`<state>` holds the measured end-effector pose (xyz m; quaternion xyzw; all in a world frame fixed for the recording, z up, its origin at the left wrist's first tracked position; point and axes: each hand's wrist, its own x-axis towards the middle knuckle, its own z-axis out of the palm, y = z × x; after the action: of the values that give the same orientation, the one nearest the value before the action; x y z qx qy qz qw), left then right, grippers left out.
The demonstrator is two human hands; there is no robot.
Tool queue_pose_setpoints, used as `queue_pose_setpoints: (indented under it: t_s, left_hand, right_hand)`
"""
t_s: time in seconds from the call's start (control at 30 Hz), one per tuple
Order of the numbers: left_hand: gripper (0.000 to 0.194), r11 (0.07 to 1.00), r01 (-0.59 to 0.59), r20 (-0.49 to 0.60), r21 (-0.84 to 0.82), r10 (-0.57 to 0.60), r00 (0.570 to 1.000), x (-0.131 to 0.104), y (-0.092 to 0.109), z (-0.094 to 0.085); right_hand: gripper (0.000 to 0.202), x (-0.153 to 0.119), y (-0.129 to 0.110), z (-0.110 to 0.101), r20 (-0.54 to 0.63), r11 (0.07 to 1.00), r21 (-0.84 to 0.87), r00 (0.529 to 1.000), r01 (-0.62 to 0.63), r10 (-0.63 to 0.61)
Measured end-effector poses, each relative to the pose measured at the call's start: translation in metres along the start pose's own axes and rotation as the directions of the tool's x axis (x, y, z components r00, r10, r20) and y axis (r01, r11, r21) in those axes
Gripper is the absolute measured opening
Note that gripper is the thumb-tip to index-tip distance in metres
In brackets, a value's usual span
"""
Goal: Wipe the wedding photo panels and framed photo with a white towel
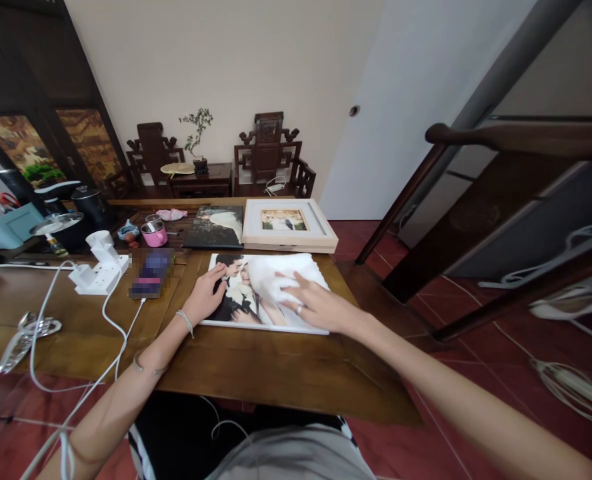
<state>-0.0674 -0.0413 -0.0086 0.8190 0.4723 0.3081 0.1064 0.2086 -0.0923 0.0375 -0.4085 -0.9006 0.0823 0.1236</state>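
A wedding photo panel (241,322) lies flat on the wooden table, printed with two people in dark and white clothes. My left hand (207,292) rests on its left side, fingers stretched out and holding nothing. On the panel's right half, my right hand (310,301) has a soft white cloth (269,272) under its bent, parted fingers, pressed against the surface. The cloth covers part of the picture, and its edges are hard to tell from the white print. Just behind lie a dark photo album (215,227) and a white framed photo (285,221).
To the left are a phone (151,272) on a cable, a white power strip (101,273), a pink cup (154,233) and a clear hair clip (29,337). White cables cross the table's front edge. A wooden chair (476,200) stands at right.
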Motion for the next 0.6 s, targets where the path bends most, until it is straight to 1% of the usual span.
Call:
queue_pose_setpoints:
  t_s: [0.07,0.13,0.2,0.27,0.37,0.47,0.6]
  left_hand:
    - [0.039,1.000,0.003,0.005,-0.003,-0.003,1.000,0.000,0.001,-0.001]
    - [0.039,1.000,0.007,0.008,-0.008,-0.007,1.000,-0.001,0.002,-0.002]
    - [0.039,1.000,0.010,0.006,-0.006,-0.010,1.000,-0.001,0.003,-0.002]
    - [0.039,1.000,0.010,0.003,-0.002,-0.010,1.000,-0.001,0.003,-0.001]
    - [0.039,1.000,0.006,-0.001,0.002,-0.006,1.000,-0.001,0.004,0.000]
    - [0.040,1.000,0.005,-0.005,0.010,-0.005,1.000,-0.001,0.004,0.000]
    - [0.040,1.000,0.004,-0.001,0.011,-0.004,1.000,-0.001,0.004,0.000]
  right_hand:
    - [0.034,0.021,0.018,-0.001,-0.021,0.999,-0.017,0.999,-0.037,0.037]
    - [0.035,0.038,0.030,-0.001,-0.048,0.998,-0.021,0.997,-0.059,0.057]
    - [0.035,0.047,0.036,-0.001,-0.080,0.998,-0.018,0.995,-0.063,0.061]
    - [0.034,0.048,0.033,0.002,-0.107,0.999,-0.020,0.993,-0.048,0.045]
    - [0.033,0.032,0.017,0.006,-0.109,0.999,-0.037,0.994,-0.029,0.025]
    - [0.031,0.000,-0.009,0.009,-0.073,1.000,-0.014,0.997,0.007,-0.008]
    - [0.027,-0.041,-0.044,0.005,0.007,0.995,0.049,0.996,0.089,-0.090]
